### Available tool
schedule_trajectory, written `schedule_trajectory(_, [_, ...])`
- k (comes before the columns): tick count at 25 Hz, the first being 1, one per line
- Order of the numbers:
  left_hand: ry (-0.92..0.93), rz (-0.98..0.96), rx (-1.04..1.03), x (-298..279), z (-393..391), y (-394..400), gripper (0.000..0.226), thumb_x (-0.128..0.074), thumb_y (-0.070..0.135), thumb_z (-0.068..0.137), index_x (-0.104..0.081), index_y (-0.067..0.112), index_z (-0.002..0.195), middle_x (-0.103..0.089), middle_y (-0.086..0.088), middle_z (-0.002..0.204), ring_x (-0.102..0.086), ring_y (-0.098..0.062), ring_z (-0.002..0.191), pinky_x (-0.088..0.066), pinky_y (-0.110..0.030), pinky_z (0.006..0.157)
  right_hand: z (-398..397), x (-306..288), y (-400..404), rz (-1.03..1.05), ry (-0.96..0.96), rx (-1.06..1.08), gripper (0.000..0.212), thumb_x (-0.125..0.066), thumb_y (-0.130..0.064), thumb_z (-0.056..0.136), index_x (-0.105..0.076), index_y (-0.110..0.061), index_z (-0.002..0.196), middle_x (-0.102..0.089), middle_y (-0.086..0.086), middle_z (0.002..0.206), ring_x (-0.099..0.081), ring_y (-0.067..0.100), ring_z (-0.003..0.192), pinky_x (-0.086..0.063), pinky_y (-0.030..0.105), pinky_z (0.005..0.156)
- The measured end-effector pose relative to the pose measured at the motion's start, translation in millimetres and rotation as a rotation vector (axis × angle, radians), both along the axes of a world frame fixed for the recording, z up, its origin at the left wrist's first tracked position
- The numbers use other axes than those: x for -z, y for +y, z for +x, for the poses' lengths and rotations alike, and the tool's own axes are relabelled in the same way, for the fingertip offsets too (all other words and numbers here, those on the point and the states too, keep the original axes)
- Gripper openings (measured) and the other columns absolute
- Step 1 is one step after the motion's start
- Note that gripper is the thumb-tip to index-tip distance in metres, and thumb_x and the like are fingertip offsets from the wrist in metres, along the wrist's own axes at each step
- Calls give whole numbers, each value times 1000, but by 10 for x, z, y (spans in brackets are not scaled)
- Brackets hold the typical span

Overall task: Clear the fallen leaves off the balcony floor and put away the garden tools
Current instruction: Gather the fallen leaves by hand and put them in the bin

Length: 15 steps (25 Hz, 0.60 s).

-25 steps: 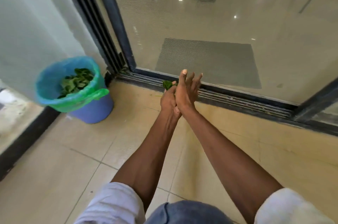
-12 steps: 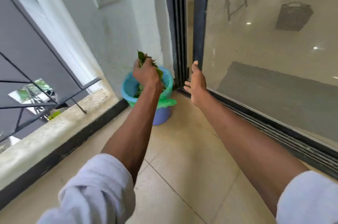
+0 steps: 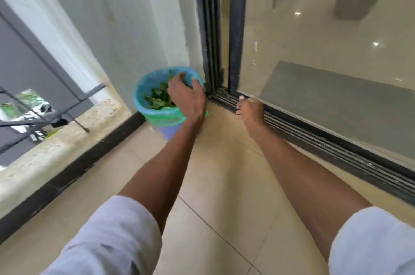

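Observation:
A blue bucket (image 3: 139, 97) lined with a green-blue bag stands in the corner by the white wall and the sliding door frame. Green leaves (image 3: 158, 97) lie heaped inside it. My left hand (image 3: 187, 97) hovers palm down over the bucket's right rim, fingers spread and relaxed, with no leaves visible in it. My right hand (image 3: 250, 107) hangs low beside the door track to the right of the bucket, fingers loose, holding nothing. No garden tools are in view.
A dark sliding door track (image 3: 314, 140) runs along the right, under a glass door (image 3: 314, 38) with a grey mat (image 3: 336, 99) behind it. A stone ledge (image 3: 56, 151) with a metal railing (image 3: 40, 115) borders the left. Beige floor tiles (image 3: 224, 185) lie between.
My left hand carried a bunch of leaves from the door track to the bucket and dropped it in. My right hand sank toward the track. The view swung left.

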State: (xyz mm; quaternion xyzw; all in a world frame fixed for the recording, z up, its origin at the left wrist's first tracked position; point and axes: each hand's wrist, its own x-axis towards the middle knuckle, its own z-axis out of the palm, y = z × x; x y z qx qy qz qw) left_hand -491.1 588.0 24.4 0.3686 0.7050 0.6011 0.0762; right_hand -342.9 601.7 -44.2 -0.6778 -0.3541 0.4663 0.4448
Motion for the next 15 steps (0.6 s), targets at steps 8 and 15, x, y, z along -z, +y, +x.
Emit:
schedule_trajectory(8, [199, -626, 958, 1493, 1709, -906, 32, -53, 15, 92, -62, 7, 121, -65, -12, 121, -60, -26, 107, -47, -29, 88, 1926, 890, -865, -144, -111, 257, 15, -51, -21, 77, -56, -16, 63, -66, 15, 85, -67, 37, 88, -54, 50, 82])
schedule_trajectory(15, [765, -843, 1412, 2012, 2489, -1116, 68, -44, 9, 92, -16, 10, 155, -10, -16, 161, -10, -35, 148, -14, -41, 121, 2564, 1107, -1683, -218, -130, 364, 15, -48, -23, 78, -61, -18, 82, -68, 19, 102, -65, 39, 98, -55, 51, 88])
